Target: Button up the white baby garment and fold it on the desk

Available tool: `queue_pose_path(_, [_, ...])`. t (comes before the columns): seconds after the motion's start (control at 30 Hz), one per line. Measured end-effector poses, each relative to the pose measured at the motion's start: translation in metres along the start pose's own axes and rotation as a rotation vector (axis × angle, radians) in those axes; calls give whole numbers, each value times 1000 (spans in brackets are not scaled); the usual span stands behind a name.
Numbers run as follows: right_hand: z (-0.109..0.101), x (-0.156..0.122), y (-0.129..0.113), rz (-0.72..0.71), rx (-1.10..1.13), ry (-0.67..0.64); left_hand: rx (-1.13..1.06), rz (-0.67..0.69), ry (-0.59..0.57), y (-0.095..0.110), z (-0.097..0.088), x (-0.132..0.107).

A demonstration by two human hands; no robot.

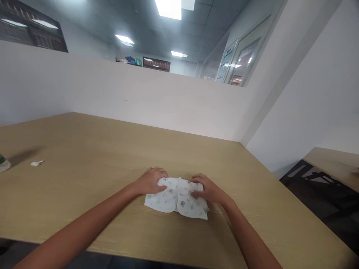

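Observation:
A small white cloth with little green and dark prints lies folded on the wooden table, near its front edge. My left hand grips the cloth's far left corner, fingers curled over the fabric. My right hand holds its right side, fingers pressed into the folds. Both forearms reach in from the bottom of the view.
A small white object lies on the table at the left, and a green and white item sits at the left edge. White partition walls close the far side and the right. A dark chair stands at the right.

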State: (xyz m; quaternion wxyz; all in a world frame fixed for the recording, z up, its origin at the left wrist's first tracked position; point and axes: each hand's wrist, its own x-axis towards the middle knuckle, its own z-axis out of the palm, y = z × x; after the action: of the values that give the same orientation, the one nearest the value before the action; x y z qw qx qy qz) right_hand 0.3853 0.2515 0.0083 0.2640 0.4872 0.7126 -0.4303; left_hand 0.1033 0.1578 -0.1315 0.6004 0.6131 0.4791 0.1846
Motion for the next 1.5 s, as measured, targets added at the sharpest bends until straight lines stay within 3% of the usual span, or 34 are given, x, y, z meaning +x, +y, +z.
queue_pose_path(0.13, [-4,-3,-16,18,23,89,-8,-15,87,11,-7,-3])
queue_pose_path(0.23, [-18,-7,-31,-183,88,397,-31,-12,285,22,-22,-11])
queue_pose_path(0.3, [-30,-14,-40,-355,90,549,-1,80,445,27,-34,-17])
queue_pose_path(0.37, [-42,-24,-47,-458,38,516,111,225,455,27,-45,-23])
queue_pose_path(0.43, [-50,-34,-49,-462,-12,348,224,338,332,24,-48,-27])
queue_pose_path(0.53, [-53,-42,-45,-384,-19,182,244,341,181,18,-40,-25])
queue_pose_path(0.7, [-37,-29,-33,-299,-31,323,124,140,187,10,-12,-13])
queue_pose_path(0.87, [-7,-9,-16,-247,-81,269,74,65,88,0,6,-5])
queue_pose_path(1.03, [8,-3,2,-170,-73,198,28,27,66,-3,11,-5])
queue_pose_path(1.23, [-3,-6,18,-99,-113,257,-36,23,72,5,1,-3])
queue_pose_path(1.37, [-7,-4,39,213,-237,367,61,-54,203,-20,-6,5])
queue_pose_path(1.5, [-7,-1,66,630,-294,332,161,-373,306,-67,-7,14])
